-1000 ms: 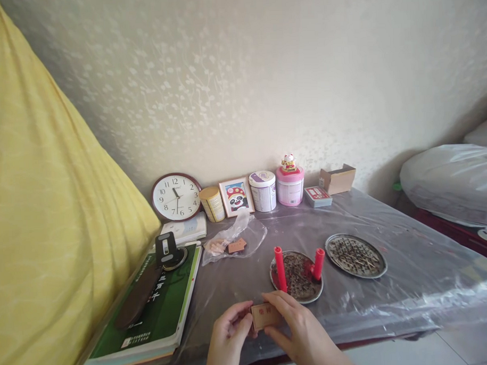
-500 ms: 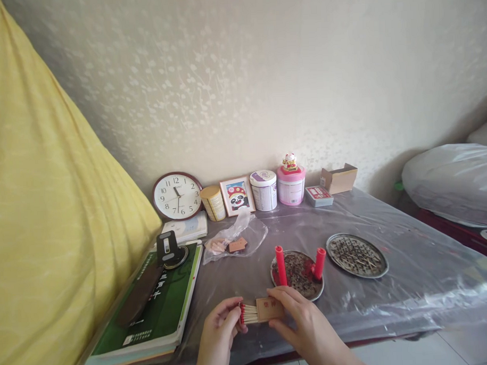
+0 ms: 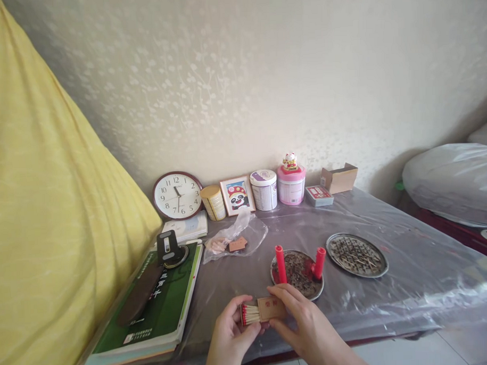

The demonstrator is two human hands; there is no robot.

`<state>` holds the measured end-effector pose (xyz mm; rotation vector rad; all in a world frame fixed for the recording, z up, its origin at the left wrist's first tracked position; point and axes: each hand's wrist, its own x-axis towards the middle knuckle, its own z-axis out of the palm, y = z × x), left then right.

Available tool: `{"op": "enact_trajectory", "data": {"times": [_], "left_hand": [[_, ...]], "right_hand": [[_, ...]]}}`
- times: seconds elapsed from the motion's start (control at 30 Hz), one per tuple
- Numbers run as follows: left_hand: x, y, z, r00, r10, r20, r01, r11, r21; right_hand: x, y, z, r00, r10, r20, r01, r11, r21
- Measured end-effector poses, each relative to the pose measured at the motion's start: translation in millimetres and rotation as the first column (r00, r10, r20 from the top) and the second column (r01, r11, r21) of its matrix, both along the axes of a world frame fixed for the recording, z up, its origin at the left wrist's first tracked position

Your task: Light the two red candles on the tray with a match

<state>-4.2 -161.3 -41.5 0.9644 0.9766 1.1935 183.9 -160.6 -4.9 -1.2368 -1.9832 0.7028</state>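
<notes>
Matchbox first: what differs from 1 second ago?

– It looked closed or nearly so then. Now its 9 o'clock end is slid out, baring matches with red heads.

– And since 0.5 seconds ago?

– The gap is about the same, but the left hand has shifted from the outer end: its thumb is at the 6 o'clock side, its index finger at 12.

– Are both gripping?

– Yes. The left grips the drawn-out end; the right hand pinches the sleeve between thumb and fingers, near the front edge of the table.

– What do the other containers hold?

– From the matchbox, between 1 and 2 o'clock, a round plate bears 2 red candles. At 2 o'clock, a second plate has thin pale sticks on it. At 11, a clear bag has a small brown piece in it.

– Any writing?

– 2 red characters on the sleeve, too small to read surely. At 9 o'clock, white characters mark a green book. At 11, farther off, the clock shows numerals 1 to 12.
</notes>
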Motion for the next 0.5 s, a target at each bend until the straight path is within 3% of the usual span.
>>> {"op": "enact_trajectory", "data": {"times": [0.13,0.5], "left_hand": [[2,0,-7.8,0.997,-0.033,-0.063,0.037,0.997,0.071],[20,-10,-11.3,0.981,0.067,-0.181,-0.041,0.989,0.145]], "right_hand": [[-4,-3,6.7,1.0,0.012,0.022,-0.012,1.0,0.008],[-17,-6,5.0,0.991,0.005,0.137,-0.008,1.0,0.017]]}}
